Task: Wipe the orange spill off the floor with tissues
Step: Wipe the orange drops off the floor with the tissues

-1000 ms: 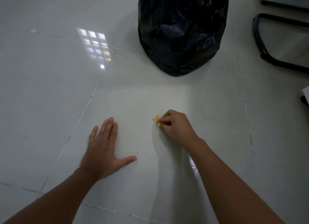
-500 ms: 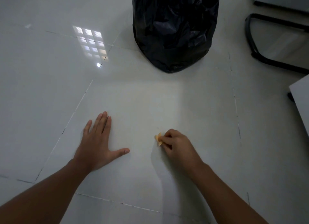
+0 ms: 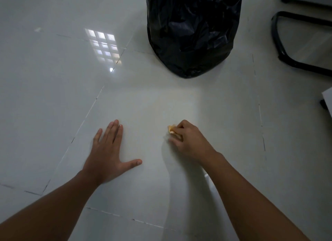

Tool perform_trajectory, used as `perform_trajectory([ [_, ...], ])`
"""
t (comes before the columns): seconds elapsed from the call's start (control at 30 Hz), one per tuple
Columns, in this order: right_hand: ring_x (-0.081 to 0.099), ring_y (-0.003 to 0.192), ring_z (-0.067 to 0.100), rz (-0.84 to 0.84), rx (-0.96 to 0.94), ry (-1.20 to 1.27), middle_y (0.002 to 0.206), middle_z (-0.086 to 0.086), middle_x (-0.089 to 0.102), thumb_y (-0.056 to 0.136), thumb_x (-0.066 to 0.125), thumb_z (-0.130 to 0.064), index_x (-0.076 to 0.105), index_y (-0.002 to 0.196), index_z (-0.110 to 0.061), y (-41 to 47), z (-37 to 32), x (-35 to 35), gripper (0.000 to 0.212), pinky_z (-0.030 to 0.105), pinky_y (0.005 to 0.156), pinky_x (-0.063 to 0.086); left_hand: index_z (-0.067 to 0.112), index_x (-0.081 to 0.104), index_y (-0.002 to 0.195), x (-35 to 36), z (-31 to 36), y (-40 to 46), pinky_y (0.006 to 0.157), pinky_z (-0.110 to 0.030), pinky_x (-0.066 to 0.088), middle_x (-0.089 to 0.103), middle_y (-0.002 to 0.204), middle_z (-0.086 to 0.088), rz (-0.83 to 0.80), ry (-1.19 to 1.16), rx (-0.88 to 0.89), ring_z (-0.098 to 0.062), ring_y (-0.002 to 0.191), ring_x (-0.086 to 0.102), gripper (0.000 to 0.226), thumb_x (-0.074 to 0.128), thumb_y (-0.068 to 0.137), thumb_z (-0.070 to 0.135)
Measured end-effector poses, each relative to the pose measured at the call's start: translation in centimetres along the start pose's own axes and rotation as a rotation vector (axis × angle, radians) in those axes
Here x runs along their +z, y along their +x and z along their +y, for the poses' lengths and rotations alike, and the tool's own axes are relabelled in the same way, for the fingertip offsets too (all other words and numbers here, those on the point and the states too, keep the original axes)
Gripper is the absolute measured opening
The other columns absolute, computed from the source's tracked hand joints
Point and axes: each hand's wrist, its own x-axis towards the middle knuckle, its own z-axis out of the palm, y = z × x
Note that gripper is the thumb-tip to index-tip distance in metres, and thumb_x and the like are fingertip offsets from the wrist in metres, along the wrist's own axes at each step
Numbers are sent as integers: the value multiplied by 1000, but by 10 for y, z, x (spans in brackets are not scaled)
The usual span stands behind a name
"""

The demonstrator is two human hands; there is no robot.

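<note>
No text, label or number readable — none anywhere.

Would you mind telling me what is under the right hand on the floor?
An orange-stained tissue pokes out past the fingers of the right hand, pressed to the floor. The hand covers the rest of it and whatever spill may remain beneath.
</note>
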Motion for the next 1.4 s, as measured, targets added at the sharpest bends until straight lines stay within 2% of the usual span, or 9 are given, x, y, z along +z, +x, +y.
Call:
perform_trajectory([
  [0.27, 55, 77, 13, -116, -184, 27, 89, 1, 59, 92, 62, -18, 75, 99, -15, -40, -5, 1, 15, 22, 71, 41, 0, 22, 155, 0, 0, 1, 124, -54, 12, 15, 167, -16, -3, 6, -5, -25, 155, 11, 129, 22, 71, 97],
  [0.37, 51, 75, 4, 64, -73, 103, 90, -2, 61, 90, 65, -12, 75, 107, -17, -50, 6, -7, 21, 11, 72, 37, 0, 22, 155, 0, 0, 0, 124, -54, 12, 15, 166, -16, 0, 0, -8, -25, 155, 11, 129, 22, 70, 97],
  [0.53, 47, 97, 12, -104, -94, -8, 106, -1, 53, 83, 72, -35, 63, 125, -19, -69, 2, 8, 46, 16, 85, 36, -1, 21, 155, -1, 1, 0, 124, -55, 13, 15, 166, -16, 6, -1, -5, -26, 155, 11, 130, 21, 70, 97],
  [0.67, 56, 84, 21, 46, -125, -58, 88, 3, 58, 91, 64, -20, 72, 101, -11, -74, -9, 21, 15, 22, 71, 42, -2, 22, 154, -1, 2, -1, 123, -55, 14, 17, 166, -18, 5, -2, -5, -27, 155, 13, 129, 20, 71, 97],
  [0.8, 53, 82, 21, 138, -104, -98, 89, 4, 56, 94, 57, -15, 64, 94, -8, -76, -18, 35, 10, 29, 64, 47, -1, 22, 155, -1, 1, -1, 123, -55, 13, 16, 166, -17, 4, -8, -9, -26, 155, 13, 130, 20, 70, 98],
  [0.93, 58, 80, 31, 392, 175, 73, 84, 13, 61, 88, 61, -1, 64, 81, -5, -49, -13, 21, 8, 34, 73, 41, 0, 20, 155, -1, 0, -1, 124, -55, 13, 15, 167, -16, -2, -5, -8, -25, 155, 10, 130, 20, 70, 98],
  [1.07, 52, 59, 0, 533, 478, 362, 67, -11, 56, 92, 63, -18, 63, 76, -20, -44, 11, -6, 16, 16, 58, 36, 0, 20, 156, -1, 0, -1, 124, -54, 11, 14, 167, -16, 4, -15, -7, -24, 156, 9, 130, 21, 70, 98],
  [1.27, 59, 79, 17, 283, 256, 129, 85, 1, 60, 89, 66, -24, 70, 88, -13, -74, -7, 10, 11, 25, 76, 46, -1, 22, 155, -1, 1, -1, 124, -54, 12, 16, 166, -17, 14, -13, -3, -25, 155, 12, 129, 20, 70, 97],
  [1.4, 51, 91, 18, 245, 279, -54, 95, 1, 55, 75, 69, -54, 65, 98, -14, -81, -29, 33, 46, 28, 84, 46, -1, 22, 155, -1, 2, -1, 124, -54, 12, 16, 166, -18, 10, -6, -6, -26, 155, 12, 130, 18, 70, 97],
])
